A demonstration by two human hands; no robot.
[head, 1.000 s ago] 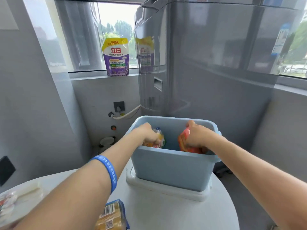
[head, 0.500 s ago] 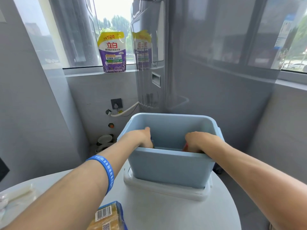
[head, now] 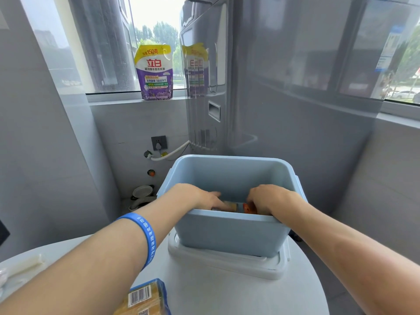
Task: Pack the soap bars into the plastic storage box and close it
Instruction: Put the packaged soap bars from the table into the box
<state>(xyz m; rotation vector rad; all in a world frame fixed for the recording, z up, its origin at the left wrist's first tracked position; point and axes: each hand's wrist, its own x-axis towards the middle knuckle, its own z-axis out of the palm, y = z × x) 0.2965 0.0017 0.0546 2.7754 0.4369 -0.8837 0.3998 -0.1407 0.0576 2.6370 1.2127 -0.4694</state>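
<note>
A light blue plastic storage box (head: 229, 233) stands open on its white lid (head: 227, 264), which lies flat on the round white table (head: 222, 296). Both my hands reach down inside the box over its near rim. My left hand (head: 200, 196) rests on a yellowish wrapped soap bar (head: 229, 205). My right hand (head: 270, 198) is on an orange-red wrapped soap bar (head: 247, 208). The near wall hides my fingertips, so I cannot see whether they grip the bars. Another yellow soap pack with a barcode (head: 145, 298) lies at the table's near edge.
A purple and yellow detergent pouch (head: 154, 73) stands on the window sill. A tall grey appliance (head: 272, 87) rises right behind the box. White wrapped items (head: 20, 267) lie at the table's left edge. A wall socket and a hose (head: 168, 151) are low on the back wall.
Both hands have gone down from above the rim into the box, taking the two soap bars with them. The bars now show only just above the near wall.
</note>
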